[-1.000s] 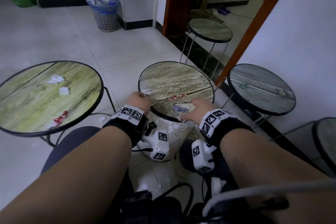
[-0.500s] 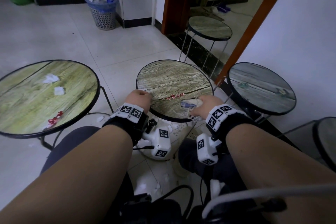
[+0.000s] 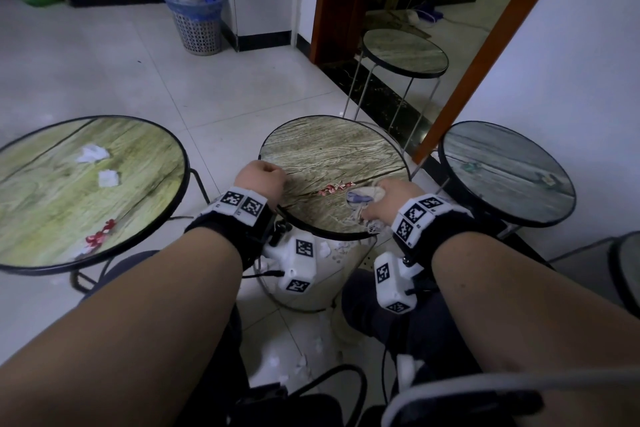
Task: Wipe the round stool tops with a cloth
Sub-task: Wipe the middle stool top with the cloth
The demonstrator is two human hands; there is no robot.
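The middle stool (image 3: 332, 156) stands directly ahead, with the left hand (image 3: 261, 180) at its near left edge and the right hand (image 3: 394, 199) on the cloth (image 3: 362, 198) at its near right edge. Scraps (image 3: 334, 187) lie on its top between the two hands. To its left stands the left stool (image 3: 145, 163), which carries paper bits (image 3: 91, 153) toward its far edge and more scraps (image 3: 100, 236) near its front edge. The right stool (image 3: 505, 170) stands just beside the wall (another stool edge (image 3: 627, 270) shows nearer, at the right). Behind the middle stool, a far stool (image 3: 403, 50) stands in the doorway. A waste basket (image 3: 197, 19) sits against the far wall, behind and left.
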